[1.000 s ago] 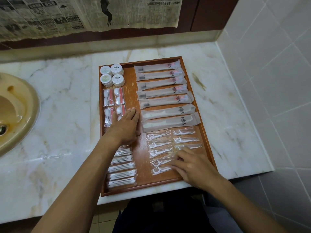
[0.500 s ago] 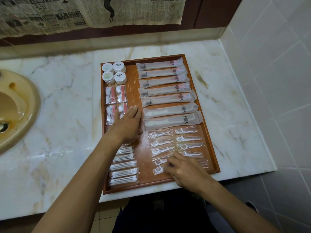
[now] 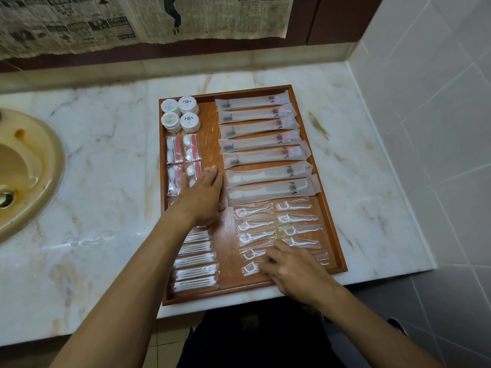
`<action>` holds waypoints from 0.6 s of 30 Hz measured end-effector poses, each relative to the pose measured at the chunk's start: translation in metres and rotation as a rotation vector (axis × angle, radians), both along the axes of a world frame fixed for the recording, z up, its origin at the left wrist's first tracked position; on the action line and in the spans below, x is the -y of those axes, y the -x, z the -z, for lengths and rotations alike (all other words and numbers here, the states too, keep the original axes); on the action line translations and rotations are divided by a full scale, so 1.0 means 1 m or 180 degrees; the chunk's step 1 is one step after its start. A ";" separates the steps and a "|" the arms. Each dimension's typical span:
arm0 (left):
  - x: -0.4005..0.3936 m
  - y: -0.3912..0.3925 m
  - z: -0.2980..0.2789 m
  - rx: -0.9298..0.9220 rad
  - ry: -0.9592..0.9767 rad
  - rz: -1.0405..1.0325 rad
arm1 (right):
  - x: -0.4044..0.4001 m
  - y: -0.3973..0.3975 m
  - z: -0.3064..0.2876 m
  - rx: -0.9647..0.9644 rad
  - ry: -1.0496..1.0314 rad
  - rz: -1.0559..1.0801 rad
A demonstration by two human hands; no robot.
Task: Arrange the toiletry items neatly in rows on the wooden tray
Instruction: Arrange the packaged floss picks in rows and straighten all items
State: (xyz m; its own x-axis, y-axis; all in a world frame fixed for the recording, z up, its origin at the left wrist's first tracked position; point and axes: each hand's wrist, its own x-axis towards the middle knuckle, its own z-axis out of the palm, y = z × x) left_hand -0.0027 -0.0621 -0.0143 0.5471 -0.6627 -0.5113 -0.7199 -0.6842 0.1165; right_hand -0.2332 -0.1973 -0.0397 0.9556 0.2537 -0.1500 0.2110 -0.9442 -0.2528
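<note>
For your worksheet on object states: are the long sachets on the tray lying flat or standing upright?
Flat. The long sachets lie on their sides in a stacked row on the tray, printed faces up.

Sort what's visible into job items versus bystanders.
Job: wooden tray; long sachets; floss picks; cotton swab packets; round soaps; left hand; right hand.
Bystanders: sink; newspaper; marble counter.

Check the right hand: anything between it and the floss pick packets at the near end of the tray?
Nothing visible. The right hand already lies on the near floss pick packets, fingers on the wrappers. The left hand rests flat further up the tray, well to the side.
</note>
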 end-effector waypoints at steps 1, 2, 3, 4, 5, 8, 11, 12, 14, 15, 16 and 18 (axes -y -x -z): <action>0.000 0.000 0.000 0.0004 0.0000 0.0002 | 0.000 0.000 0.000 -0.0026 0.0002 0.0000; 0.000 0.000 -0.001 0.0006 -0.0003 0.0003 | 0.000 0.000 0.000 -0.0053 0.0009 0.0001; 0.000 0.000 -0.001 0.0006 0.0000 0.0001 | 0.000 0.000 -0.001 -0.0067 0.0012 0.0002; 0.001 0.000 -0.001 0.0009 0.0002 -0.0001 | 0.000 0.001 -0.001 -0.0072 0.0001 0.0009; 0.001 0.000 -0.002 0.0009 0.0000 -0.0003 | 0.000 0.000 -0.002 -0.0071 -0.0034 0.0023; 0.001 0.000 -0.002 0.0020 0.0001 -0.0013 | 0.001 0.000 -0.006 -0.0026 -0.0246 0.0066; 0.001 -0.005 -0.008 0.0028 0.0125 0.0023 | 0.001 -0.004 -0.009 0.0006 -0.0414 0.0123; 0.000 -0.007 -0.012 0.0029 0.0276 0.0025 | 0.001 -0.007 -0.010 0.0028 -0.0444 0.0151; -0.007 -0.011 -0.022 0.0092 0.0825 -0.0091 | 0.000 -0.015 -0.013 0.0087 -0.0462 0.0208; -0.013 -0.014 -0.027 0.0172 0.1125 -0.0242 | -0.001 -0.021 -0.014 0.0117 -0.0474 0.0227; -0.020 -0.016 -0.032 0.0308 0.1372 -0.0423 | -0.002 -0.027 -0.016 0.0140 -0.0503 0.0245; -0.039 -0.021 -0.035 0.0584 0.1643 -0.0781 | -0.005 -0.040 -0.019 0.0164 -0.0555 0.0267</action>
